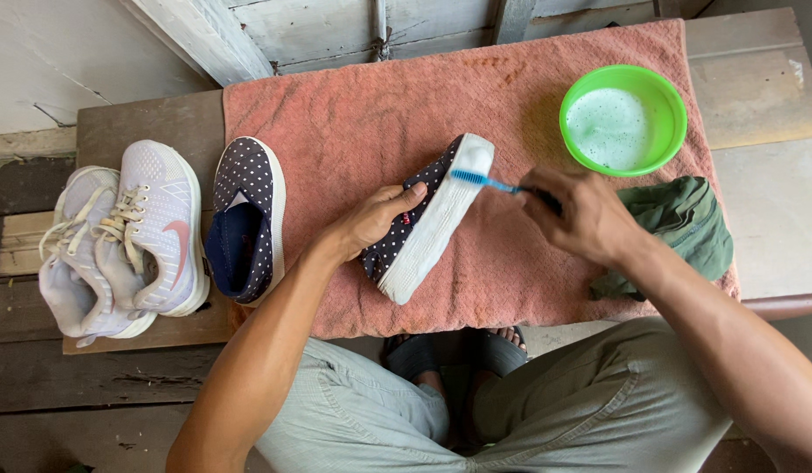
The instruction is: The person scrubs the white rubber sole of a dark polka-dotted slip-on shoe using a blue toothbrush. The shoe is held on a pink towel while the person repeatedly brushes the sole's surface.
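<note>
Left hand (pixel 375 219) tilts shoe (pixel 428 219); right hand (pixel 581 215) holds toothbrush (pixel 485 180).

bowl (pixel 623 118) on towel (pixel 353 114) – right | sneakers (pixel 121 250) – left of towel

Four shoes: two dotted navy ones (pixel 428 219) (pixel 246 219) and two white trainers (pixel 165 228) (pixel 77 254). One toothbrush (pixel 480 180). One green bowl (pixel 623 118). One pink towel (pixel 380 114). One green cloth (pixel 686 228). Two hands (pixel 380 219) (pixel 586 215). One desk (pixel 134 131).
</note>
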